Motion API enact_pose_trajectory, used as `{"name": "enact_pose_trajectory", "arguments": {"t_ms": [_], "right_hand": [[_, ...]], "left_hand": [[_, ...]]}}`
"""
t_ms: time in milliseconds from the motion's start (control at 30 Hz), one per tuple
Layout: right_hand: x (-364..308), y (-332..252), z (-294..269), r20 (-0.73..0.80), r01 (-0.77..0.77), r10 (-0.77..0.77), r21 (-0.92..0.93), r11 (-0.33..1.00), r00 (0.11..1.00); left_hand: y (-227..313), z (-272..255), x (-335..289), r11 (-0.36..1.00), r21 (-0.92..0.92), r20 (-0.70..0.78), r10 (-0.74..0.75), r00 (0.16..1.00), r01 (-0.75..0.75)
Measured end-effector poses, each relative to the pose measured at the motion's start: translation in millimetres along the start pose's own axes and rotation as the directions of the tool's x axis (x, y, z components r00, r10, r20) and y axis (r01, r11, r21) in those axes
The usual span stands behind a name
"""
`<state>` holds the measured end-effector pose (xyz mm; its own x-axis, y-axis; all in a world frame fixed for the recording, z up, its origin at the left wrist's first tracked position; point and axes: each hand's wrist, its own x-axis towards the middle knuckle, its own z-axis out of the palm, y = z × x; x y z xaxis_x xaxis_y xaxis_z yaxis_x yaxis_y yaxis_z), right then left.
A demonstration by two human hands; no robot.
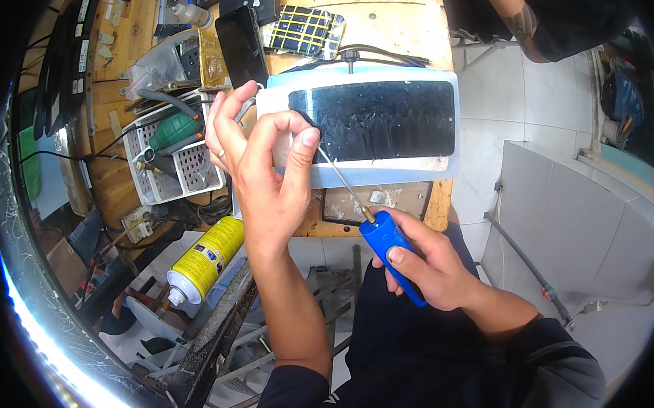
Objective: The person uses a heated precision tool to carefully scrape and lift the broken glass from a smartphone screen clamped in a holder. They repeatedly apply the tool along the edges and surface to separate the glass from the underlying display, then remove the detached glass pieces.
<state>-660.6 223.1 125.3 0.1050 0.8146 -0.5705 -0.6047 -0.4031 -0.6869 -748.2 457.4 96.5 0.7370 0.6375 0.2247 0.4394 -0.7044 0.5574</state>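
In my right hand (430, 263) is a blue hand-held tool (392, 254) with a brass collar and a long thin metal shaft (342, 181). The fingers wrap its body and the thumb rests on top. The shaft slants up and left to my left hand (267, 154), whose thumb and index finger are pinched together at its tip. What lies between them is too small to make out; the other fingers are raised. Beneath the pinch, a dark glass panel (389, 123) with streaky smears lies on a white and pale blue flat-topped device (416, 175).
On the wooden bench (400, 28), a white plastic basket (189, 187) holds a green rubber bulb (177, 133). A yellow spray can (211, 256) lies left of my forearm. Behind are a black phone (242, 47) and a yellow-gridded item (302, 31). Another person's arm (514, 19) shows at upper right.
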Motion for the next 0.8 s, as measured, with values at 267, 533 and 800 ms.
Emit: {"name": "enact_pose_trajectory", "arguments": {"t_ms": [267, 533, 800], "right_hand": [[0.8, 3.0, 5.4, -0.032, 0.028, -0.027, 0.048, 0.998, 0.999], [2.2, -0.8, 5.0, 0.003, -0.010, 0.010, 0.018, 1.000, 1.000], [3.5, 0.0, 7.2, -0.010, 0.004, -0.004, 0.029, 1.000, 1.000]], "left_hand": [[9.4, 0.4, -1.8, 1.000, -0.021, -0.042, 0.014, 0.999, -0.015], [9.2, 3.2, 0.7, 0.997, 0.075, -0.068, -0.005, 0.998, 0.010], [3.9, 6.7, -1.2, 0.998, -0.024, -0.093, -0.061, 0.994, 0.059]]}}
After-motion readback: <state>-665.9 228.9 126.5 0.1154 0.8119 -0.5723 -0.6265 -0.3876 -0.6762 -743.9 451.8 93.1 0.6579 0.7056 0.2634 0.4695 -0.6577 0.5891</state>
